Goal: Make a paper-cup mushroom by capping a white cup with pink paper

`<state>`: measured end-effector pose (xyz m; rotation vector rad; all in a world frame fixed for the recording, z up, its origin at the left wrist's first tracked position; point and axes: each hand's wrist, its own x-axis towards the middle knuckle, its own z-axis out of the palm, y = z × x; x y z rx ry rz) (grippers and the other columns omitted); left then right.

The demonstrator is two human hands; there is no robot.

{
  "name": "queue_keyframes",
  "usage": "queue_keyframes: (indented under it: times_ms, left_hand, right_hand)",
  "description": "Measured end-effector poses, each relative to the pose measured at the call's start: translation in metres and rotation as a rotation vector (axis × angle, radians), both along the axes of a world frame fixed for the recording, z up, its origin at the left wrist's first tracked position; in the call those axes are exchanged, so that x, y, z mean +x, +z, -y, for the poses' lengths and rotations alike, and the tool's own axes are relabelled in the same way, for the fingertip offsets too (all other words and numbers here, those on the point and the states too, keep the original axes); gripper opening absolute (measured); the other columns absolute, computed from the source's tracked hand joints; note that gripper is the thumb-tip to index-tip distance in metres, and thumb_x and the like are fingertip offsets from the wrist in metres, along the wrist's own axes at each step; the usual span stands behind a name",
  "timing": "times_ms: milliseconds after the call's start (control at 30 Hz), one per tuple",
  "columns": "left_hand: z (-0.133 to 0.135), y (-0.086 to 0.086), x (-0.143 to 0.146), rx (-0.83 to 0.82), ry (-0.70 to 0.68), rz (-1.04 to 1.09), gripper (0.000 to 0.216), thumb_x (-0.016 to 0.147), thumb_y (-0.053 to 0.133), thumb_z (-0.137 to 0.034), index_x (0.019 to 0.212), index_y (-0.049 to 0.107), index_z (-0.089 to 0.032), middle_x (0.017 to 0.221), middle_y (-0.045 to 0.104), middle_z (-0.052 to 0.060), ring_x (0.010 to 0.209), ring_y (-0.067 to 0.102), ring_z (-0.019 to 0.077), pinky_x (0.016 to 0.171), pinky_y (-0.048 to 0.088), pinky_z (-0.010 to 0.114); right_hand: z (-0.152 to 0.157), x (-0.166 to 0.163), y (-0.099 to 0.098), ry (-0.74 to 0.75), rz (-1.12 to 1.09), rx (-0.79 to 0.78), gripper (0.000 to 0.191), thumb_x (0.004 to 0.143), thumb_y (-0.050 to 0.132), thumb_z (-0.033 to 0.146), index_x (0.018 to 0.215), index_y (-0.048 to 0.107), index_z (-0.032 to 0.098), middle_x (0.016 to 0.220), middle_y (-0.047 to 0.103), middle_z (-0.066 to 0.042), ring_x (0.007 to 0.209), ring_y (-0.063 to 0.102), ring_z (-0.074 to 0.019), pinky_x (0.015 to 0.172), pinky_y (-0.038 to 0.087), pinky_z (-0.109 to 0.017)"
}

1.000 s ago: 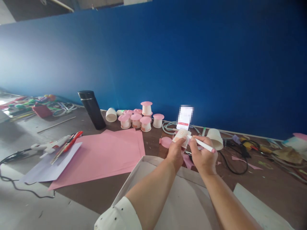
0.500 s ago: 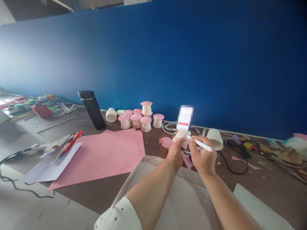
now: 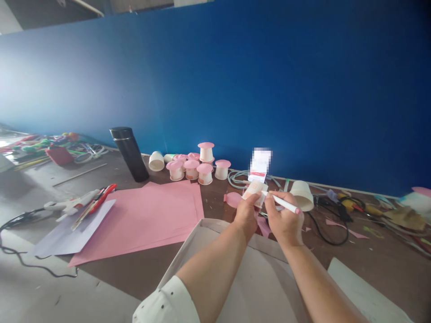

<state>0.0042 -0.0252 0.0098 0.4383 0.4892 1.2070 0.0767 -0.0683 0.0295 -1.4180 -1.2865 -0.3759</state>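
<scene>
A small white paper cup (image 3: 254, 188) with faint pinkish marks drawn on its side is held tilted in my left hand (image 3: 246, 214), the thumb pressed on its wall. My right hand (image 3: 284, 217) grips a white marker pen (image 3: 286, 204) with a pink end. The pen's tip meets the cup's side, though my fingers partly cover that spot. Just left of the cup lies a round pink paper piece (image 3: 233, 199). Behind my hands a phone (image 3: 259, 166) leans with its screen lit. To the right a bare white paper cup (image 3: 301, 195) lies tipped.
Several cups with pink paper tops (image 3: 204, 174) stand at the back, beside a black flask (image 3: 129, 154). Pink sheets (image 3: 151, 215) lie left, with a glue gun (image 3: 72, 202) and a red cutter (image 3: 103, 197). A cardboard box (image 3: 256, 278) sits under my forearms. Cables (image 3: 332, 237) run right.
Almost nothing differs. Both hands keep the cup and the marker pen in the same place, with only a very slight shift at the pen tip.
</scene>
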Motion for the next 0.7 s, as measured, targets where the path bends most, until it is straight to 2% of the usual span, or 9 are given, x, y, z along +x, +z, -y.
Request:
queue_keyframes:
  times_ms: [333, 700]
  left_hand:
    - [-0.0004, 0.0003, 0.0005, -0.037, -0.009, 0.020, 0.038, 0.063, 0.076, -0.023, 0.098, 0.066, -0.013, 0.087, 0.067, 0.006, 0.081, 0.063, 0.0177, 0.080, 0.046, 0.028]
    - [-0.0011, 0.0005, 0.0002, -0.043, -0.006, 0.033, 0.033, 0.064, 0.072, -0.019, 0.096, 0.067, -0.012, 0.091, 0.069, 0.007, 0.083, 0.064, 0.0173, 0.079, 0.046, 0.026]
  right_hand:
    - [0.0002, -0.0001, -0.0004, -0.019, -0.002, -0.026, 0.014, 0.081, 0.062, 0.031, 0.083, 0.066, 0.018, 0.079, 0.072, -0.007, 0.075, 0.068, -0.0211, 0.067, 0.051, -0.029]
    - [-0.0004, 0.0005, -0.0023, -0.027, 0.005, -0.024, 0.014, 0.081, 0.062, 0.031, 0.083, 0.066, 0.018, 0.078, 0.072, -0.007, 0.074, 0.068, -0.0210, 0.066, 0.051, -0.028]
